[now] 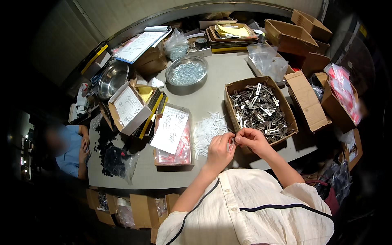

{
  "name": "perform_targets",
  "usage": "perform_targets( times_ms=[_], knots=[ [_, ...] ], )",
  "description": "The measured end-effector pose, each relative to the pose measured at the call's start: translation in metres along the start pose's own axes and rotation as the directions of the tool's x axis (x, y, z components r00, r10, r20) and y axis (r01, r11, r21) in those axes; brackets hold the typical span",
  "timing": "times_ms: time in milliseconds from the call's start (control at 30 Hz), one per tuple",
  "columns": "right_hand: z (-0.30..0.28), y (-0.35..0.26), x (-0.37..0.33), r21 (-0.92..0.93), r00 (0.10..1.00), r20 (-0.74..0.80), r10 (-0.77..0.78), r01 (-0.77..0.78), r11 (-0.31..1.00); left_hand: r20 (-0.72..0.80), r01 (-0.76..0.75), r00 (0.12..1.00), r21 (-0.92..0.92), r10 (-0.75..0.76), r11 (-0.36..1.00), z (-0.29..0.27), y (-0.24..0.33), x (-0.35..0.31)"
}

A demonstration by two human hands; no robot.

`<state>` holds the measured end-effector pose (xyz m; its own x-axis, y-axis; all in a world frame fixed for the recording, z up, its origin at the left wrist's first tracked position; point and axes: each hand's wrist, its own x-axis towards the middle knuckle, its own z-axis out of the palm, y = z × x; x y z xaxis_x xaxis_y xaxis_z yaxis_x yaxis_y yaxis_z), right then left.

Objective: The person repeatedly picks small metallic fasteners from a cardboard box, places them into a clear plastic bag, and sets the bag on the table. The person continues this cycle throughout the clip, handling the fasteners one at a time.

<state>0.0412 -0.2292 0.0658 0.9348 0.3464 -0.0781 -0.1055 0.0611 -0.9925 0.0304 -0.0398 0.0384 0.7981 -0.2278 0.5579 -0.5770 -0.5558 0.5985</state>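
My left hand (220, 150) and my right hand (254, 141) meet at the table's front edge, fingertips pinched together. Between them is something small and thin, mostly hidden by the fingers, too small to name. Left of my left hand lies a spread of small white tube-like pieces (209, 127). Just beyond my right hand stands an open cardboard box (230, 107) full of dark and silvery metal clip-like parts (261, 107). Further left, another box holds clear plastic bags with red edges (179, 152), partly covered by a sheet of paper with handwriting (170, 130).
A steel bowl (186, 83) of small shiny metal pieces stands at the back. Small black parts (107, 151) and a plastic bag (130, 165) lie at the left, near a seated person in blue (70, 152). Cardboard boxes (308, 102) crowd the right side.
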Motion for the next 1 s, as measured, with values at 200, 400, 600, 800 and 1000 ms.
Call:
perform_targets(
  times_ms=[200, 400, 600, 800, 1000],
  knots=[
    [0.008, -0.015, -0.002, -0.565, 0.903, -0.03, -0.429, 0.339, 0.753, -0.003, 0.086, 0.996, -0.061, -0.087, 0.994, -0.005, 0.006, -0.001],
    [0.015, -0.042, -0.001, -0.668, 0.85, 0.114, -0.514, 0.448, 0.593, 0.083, 0.34, 0.94, -0.204, -0.33, 0.918, -0.004, 0.002, -0.006],
    [0.01, -0.045, 0.007, -0.707, 0.894, 0.448, -0.008, 0.36, 0.609, 0.257, 0.317, 0.934, -0.275, -0.248, 0.908, -0.009, 0.003, -0.003],
    [0.006, -0.094, 0.018, -0.57, 0.8, 0.519, -0.302, 0.587, 0.575, 0.537, 0.627, 0.768, -0.74, -0.348, 0.242, -0.04, 0.007, 0.013],
    [0.019, -0.1, 0.04, -0.49, 0.62, 0.658, -0.429, 0.784, 0.381, 0.627, 0.661, 0.75, -0.721, -0.211, 0.207, -0.078, 0.012, 0.023]
  ],
)
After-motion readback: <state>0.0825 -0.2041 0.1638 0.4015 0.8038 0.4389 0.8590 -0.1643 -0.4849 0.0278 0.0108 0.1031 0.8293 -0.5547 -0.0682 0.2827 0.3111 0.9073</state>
